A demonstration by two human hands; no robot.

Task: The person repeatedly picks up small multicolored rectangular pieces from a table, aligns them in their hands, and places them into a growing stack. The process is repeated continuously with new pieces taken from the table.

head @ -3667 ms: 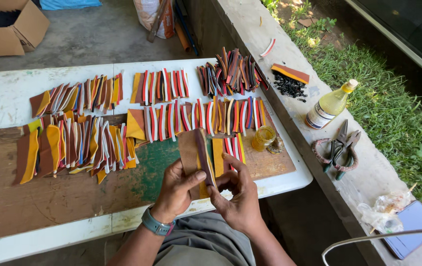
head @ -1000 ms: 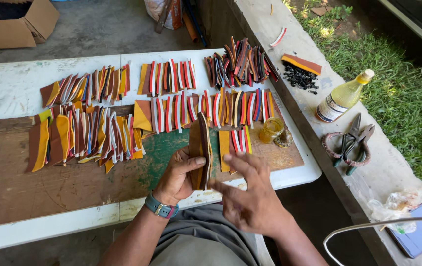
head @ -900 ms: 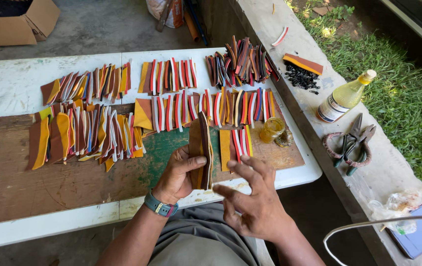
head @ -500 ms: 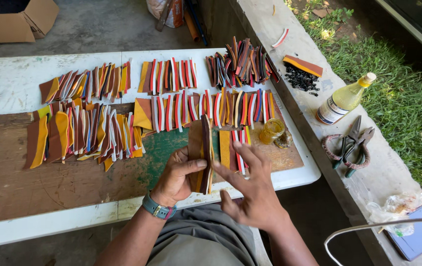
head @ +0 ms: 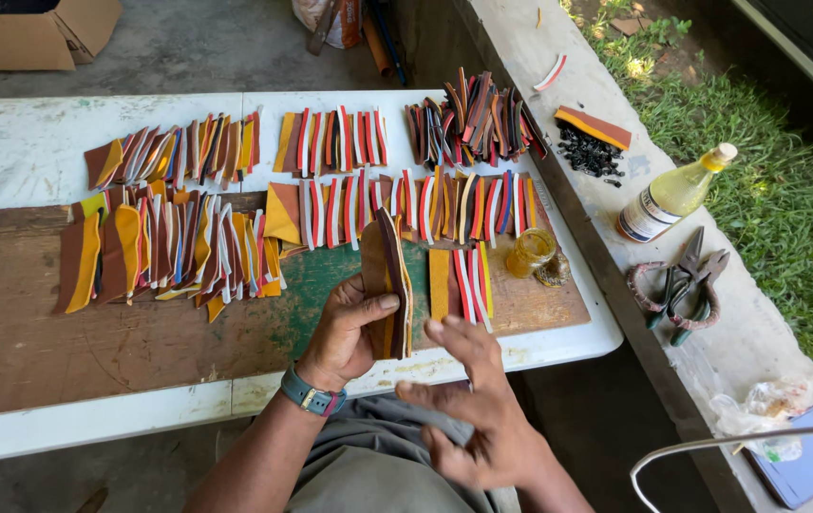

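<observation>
My left hand (head: 349,328) clamps the stack of strips (head: 389,285) upright, long axis pointing away — my right hand (head: 473,399) hovers just right, fingers (head: 459,332) spread, empty.

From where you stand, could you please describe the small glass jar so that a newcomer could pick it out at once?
Start at the white table and follow its wooden board to the right-hand end, near the concrete ledge. There, just right of a short row of coloured strips, stands the small jar. It is the only clear, amber-tinted round thing among flat strips.

Bare forearms, a teal wristwatch (head: 311,390) on the left wrist, grey trousers (head: 368,465).
</observation>
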